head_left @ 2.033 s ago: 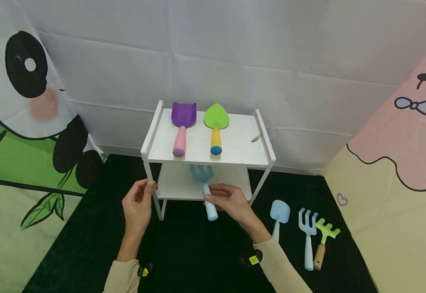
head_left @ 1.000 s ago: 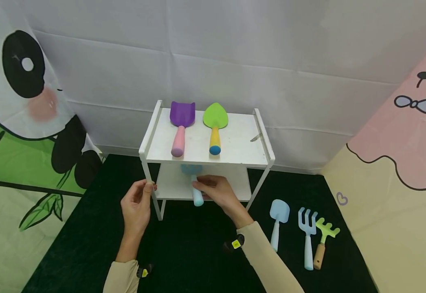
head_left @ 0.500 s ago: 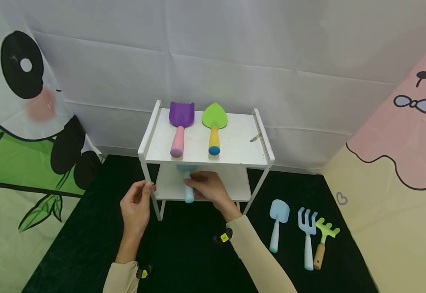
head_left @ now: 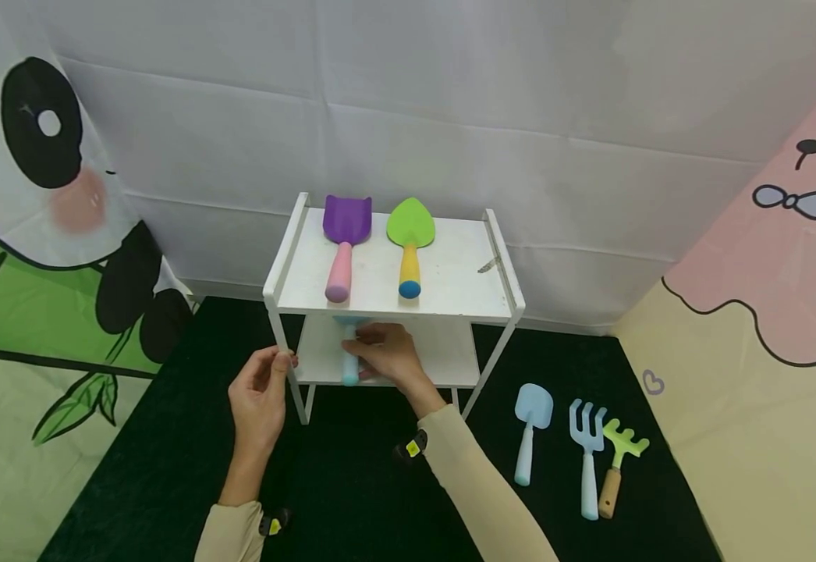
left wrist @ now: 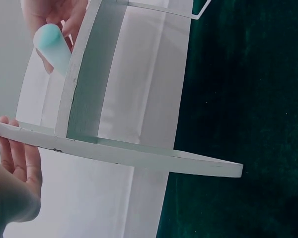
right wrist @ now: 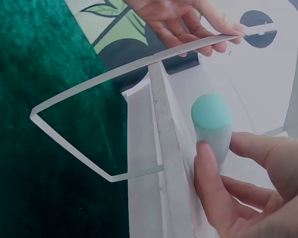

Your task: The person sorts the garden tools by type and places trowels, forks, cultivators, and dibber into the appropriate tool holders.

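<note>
My right hand (head_left: 388, 355) holds a light-blue hand fork (head_left: 349, 368) by its handle, at the left part of the lower shelf (head_left: 443, 355). The fork's head is mostly hidden under the upper shelf. In the right wrist view, thumb and fingers pinch the handle (right wrist: 212, 124) just below its turquoise end. At the white rack's front left leg (left wrist: 114, 153), my left hand (head_left: 259, 398) pinches the leg between thumb and fingers. On the upper shelf (head_left: 460, 269) lie a purple scoop with a pink handle (head_left: 347, 222) and a green trowel with a yellow handle (head_left: 411, 222).
To the right of the rack, on dark green cloth (head_left: 352, 484), lie a light-blue trowel (head_left: 533, 410), a light-blue hand fork (head_left: 587, 445) and a green rake with a wooden handle (head_left: 615, 464). A white curtain (head_left: 408, 94) hangs behind the rack.
My right hand has moved left and farther in with the hand fork, whose tines have passed under the upper shelf. My left hand has stayed at the rack's leg.
</note>
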The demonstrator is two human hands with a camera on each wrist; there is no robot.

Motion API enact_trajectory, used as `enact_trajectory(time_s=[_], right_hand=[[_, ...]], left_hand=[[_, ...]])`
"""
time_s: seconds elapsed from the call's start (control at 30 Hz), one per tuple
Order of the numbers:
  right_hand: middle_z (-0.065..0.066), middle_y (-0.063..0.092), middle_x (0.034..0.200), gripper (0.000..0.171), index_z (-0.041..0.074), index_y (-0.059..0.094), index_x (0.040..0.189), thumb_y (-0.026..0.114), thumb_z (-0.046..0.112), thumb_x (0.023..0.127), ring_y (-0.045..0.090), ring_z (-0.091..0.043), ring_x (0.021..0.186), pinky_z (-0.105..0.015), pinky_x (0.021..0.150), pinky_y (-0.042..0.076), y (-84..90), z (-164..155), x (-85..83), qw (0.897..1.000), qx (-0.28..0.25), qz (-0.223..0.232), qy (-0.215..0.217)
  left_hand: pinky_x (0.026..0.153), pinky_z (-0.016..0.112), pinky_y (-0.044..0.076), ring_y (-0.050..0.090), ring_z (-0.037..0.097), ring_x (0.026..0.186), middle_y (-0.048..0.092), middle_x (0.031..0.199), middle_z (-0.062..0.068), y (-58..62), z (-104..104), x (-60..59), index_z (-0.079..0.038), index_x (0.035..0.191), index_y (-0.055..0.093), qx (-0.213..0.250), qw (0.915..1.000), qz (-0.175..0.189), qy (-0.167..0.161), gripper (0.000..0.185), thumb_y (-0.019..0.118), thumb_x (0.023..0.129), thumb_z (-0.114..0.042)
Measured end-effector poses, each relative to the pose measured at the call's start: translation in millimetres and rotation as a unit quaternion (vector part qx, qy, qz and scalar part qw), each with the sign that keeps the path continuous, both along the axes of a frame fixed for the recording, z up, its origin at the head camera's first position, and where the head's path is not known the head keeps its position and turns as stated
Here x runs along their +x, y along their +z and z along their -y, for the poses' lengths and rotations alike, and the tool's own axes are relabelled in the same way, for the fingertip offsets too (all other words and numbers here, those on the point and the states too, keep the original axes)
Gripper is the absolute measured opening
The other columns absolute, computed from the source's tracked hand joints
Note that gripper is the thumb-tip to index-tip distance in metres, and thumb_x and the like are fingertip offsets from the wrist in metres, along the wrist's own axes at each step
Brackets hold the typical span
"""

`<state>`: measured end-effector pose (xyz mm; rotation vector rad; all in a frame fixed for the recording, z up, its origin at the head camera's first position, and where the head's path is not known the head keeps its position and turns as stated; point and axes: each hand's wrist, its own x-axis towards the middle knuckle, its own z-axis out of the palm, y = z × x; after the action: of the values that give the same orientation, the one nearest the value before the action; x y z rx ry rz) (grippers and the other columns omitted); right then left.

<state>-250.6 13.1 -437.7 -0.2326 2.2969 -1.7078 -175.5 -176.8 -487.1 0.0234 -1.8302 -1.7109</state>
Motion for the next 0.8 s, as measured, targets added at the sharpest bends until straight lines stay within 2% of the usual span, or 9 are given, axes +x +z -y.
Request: enact_trajectory(time_s=[0.17, 0.27, 0.57, 0.8], right_hand=[[-0.017, 0.07, 0.116, 0.044, -0.004, 0.066, 0.127, 0.078, 0.022, 0.094, 0.073, -0.021, 0.08, -0.03, 0.061, 0.062, 0.1, 8, -1.8, 1.0, 0.011, -0.006, -0.012], [-0.016, 0.069, 0.117, 0.044, -0.004, 0.065, 0.128, 0.077, 0.022, 0.094, 0.073, -0.019, 0.078, -0.028, 0.061, 0.061, -0.2, 12, -3.0, 1.0, 0.021, -0.012, -0.016], [-0.015, 0.07, 0.121, 0.047, 0.0, 0.062, 0.133, 0.077, 0.021, 0.095, 0.069, -0.024, 0.105, -0.025, 0.069, 0.06, -1.4, 20, -4.6, 0.996, 0.057, -0.059, -0.02], [-0.015, 0.071, 0.121, 0.047, 0.0, 0.061, 0.135, 0.075, 0.021, 0.096, 0.07, -0.024, 0.106, -0.024, 0.07, 0.06, -3.2, 22, -6.9, 0.996, 0.06, -0.071, -0.017]], left_hand=[[0.094, 0.016, 0.051, 0.067, 0.009, 0.095, 0.07, 0.103, 0.015, -0.4, 0, 0.1, 0.006, 0.111, 0.068, 0.001, 1.0, 0.003, 0.0, 0.018, 0.058, 0.105, -0.008], [0.094, 0.016, 0.051, 0.067, 0.01, 0.095, 0.07, 0.101, 0.011, 0.1, 0, 0.2, 0.006, 0.11, 0.068, 0.001, 1.0, 0.0, 0.0, 0.018, 0.058, 0.105, -0.008], [0.094, 0.017, 0.051, 0.067, 0.011, 0.096, 0.07, 0.102, 0.011, -0.8, 0, 1.3, 0.007, 0.111, 0.067, -0.003, 1.0, -0.002, -0.003, 0.019, 0.057, 0.106, -0.009], [0.092, 0.015, 0.051, 0.067, 0.009, 0.094, 0.071, 0.101, 0.01, -2.0, 1, 0.0, 0.008, 0.111, 0.067, -0.009, 0.9999, -0.009, 0.001, 0.016, 0.057, 0.105, -0.004]])
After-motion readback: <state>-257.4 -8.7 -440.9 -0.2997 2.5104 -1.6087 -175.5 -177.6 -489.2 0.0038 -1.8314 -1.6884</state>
